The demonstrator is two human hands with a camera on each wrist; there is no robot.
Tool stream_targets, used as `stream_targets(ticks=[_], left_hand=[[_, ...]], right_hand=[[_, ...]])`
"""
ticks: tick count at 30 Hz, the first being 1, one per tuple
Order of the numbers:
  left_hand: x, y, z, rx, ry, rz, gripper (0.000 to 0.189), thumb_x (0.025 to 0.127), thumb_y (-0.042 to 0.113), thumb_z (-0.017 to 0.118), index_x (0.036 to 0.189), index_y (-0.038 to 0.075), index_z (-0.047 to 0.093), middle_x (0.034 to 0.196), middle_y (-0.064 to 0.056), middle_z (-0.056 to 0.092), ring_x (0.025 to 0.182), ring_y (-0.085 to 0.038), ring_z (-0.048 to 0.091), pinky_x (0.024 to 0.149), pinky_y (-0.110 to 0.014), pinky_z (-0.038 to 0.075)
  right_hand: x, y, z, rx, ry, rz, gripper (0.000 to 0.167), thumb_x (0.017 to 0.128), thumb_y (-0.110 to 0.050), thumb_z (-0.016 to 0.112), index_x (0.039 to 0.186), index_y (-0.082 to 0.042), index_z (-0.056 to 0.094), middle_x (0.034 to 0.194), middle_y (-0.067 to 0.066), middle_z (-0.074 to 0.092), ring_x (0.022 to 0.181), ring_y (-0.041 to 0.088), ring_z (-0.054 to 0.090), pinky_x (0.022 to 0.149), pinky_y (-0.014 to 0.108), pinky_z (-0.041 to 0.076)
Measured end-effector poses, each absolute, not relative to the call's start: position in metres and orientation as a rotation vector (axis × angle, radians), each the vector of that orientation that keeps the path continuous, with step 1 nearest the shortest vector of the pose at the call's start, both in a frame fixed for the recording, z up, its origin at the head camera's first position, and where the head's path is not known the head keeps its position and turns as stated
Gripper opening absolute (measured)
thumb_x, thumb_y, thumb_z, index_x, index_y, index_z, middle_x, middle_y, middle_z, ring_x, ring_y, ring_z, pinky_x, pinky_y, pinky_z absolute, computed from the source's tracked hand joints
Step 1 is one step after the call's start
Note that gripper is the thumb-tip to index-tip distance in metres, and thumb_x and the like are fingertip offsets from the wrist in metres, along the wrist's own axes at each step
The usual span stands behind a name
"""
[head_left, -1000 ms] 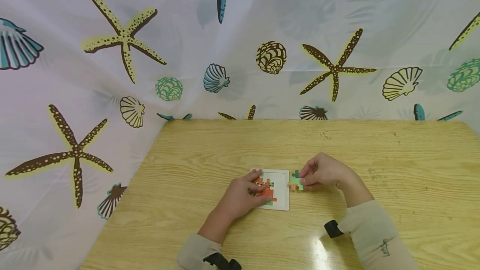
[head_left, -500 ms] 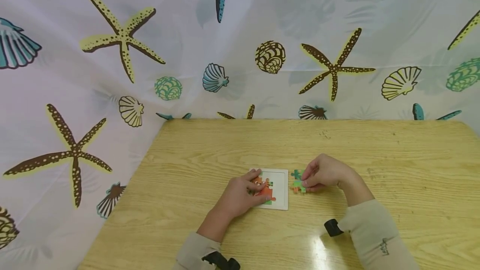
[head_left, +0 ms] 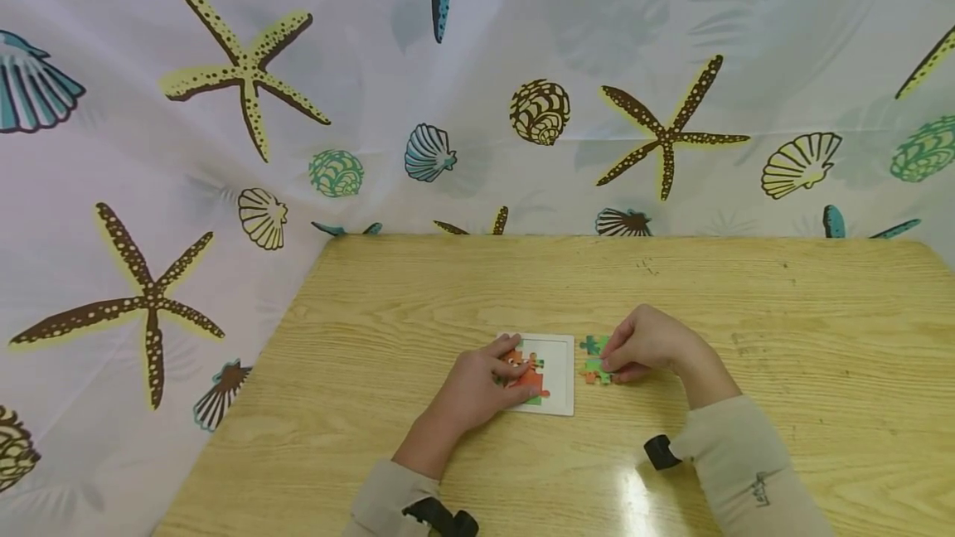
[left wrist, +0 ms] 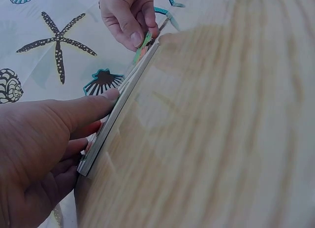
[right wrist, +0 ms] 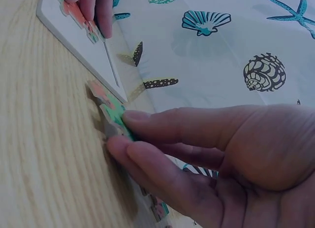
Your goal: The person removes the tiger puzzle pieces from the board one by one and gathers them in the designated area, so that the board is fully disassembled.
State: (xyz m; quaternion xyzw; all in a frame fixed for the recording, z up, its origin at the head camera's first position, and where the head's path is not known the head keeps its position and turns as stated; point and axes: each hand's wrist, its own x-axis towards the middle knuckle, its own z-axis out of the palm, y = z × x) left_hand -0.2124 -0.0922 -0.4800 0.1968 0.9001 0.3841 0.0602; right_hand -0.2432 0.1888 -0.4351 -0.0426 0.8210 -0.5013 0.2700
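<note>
My left hand (head_left: 481,388) rests on the left part of a white puzzle board (head_left: 558,375). Its fingers lie over an orange and green picture section (head_left: 532,388), covering some of it. In the left wrist view, the thumb (left wrist: 93,109) touches the board's edge. To the right of the board, my right hand (head_left: 649,346) pinches a green and orange jigsaw puzzle piece (right wrist: 112,110) between thumb and fingers. The piece is tilted and apart from the board; my fingers hide part of it. More green pieces (head_left: 592,345) show beside those fingertips; whether they are joined is unclear.
A wood-grain table (head_left: 418,297) lies under everything. Behind it and to the left hangs a white cloth (head_left: 477,89) printed with starfish and shells. Both sleeves carry a black strap device (head_left: 660,452).
My right hand's puzzle piece has shifted slightly right, away from the board, and more green shows by the fingertips. The left hand stays on the board.
</note>
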Motion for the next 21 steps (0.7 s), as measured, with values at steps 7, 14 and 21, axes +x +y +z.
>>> stream_targets(ticks=[7, 14, 21], left_hand=[[-0.2120, -0.0910, -0.4786, 0.614, 2.731, 1.174, 0.043, 0.085, 0.026, 0.088, 0.118, -0.001, 0.077, 0.154, -0.018, 0.052, 0.147, -0.039, 0.042, 0.114, -0.052, 0.045], [-0.2123, -0.0901, -0.4791, 0.608, 2.729, 1.192, 0.042, 0.085, 0.024, 0.088, 0.116, -0.002, 0.077, 0.154, -0.018, 0.052, 0.147, -0.039, 0.042, 0.114, -0.051, 0.045], [-0.2119, -0.0909, -0.4786, 0.622, 2.718, 1.211, 0.040, 0.086, 0.022, 0.088, 0.116, -0.003, 0.077, 0.153, -0.020, 0.053, 0.147, -0.040, 0.043, 0.113, -0.051, 0.045]], right_hand=[[-0.2407, 0.1871, -0.4318, -0.128, 2.275, -1.308, 0.003, 0.087, 0.005, 0.078, 0.088, 0.008, 0.076, 0.079, 0.010, 0.075, 0.063, 0.014, 0.072, 0.063, 0.029, 0.063], [-0.2388, 0.1837, -0.4287, -0.075, 2.381, -1.222, 0.006, 0.084, 0.004, 0.081, 0.083, 0.003, 0.076, 0.078, 0.010, 0.074, 0.060, 0.013, 0.070, 0.062, 0.029, 0.063], [-0.2371, 0.1816, -0.4261, -0.052, 2.501, -1.077, 0.012, 0.079, 0.001, 0.085, 0.074, -0.001, 0.074, 0.072, 0.008, 0.073, 0.056, 0.013, 0.068, 0.057, 0.026, 0.060]])
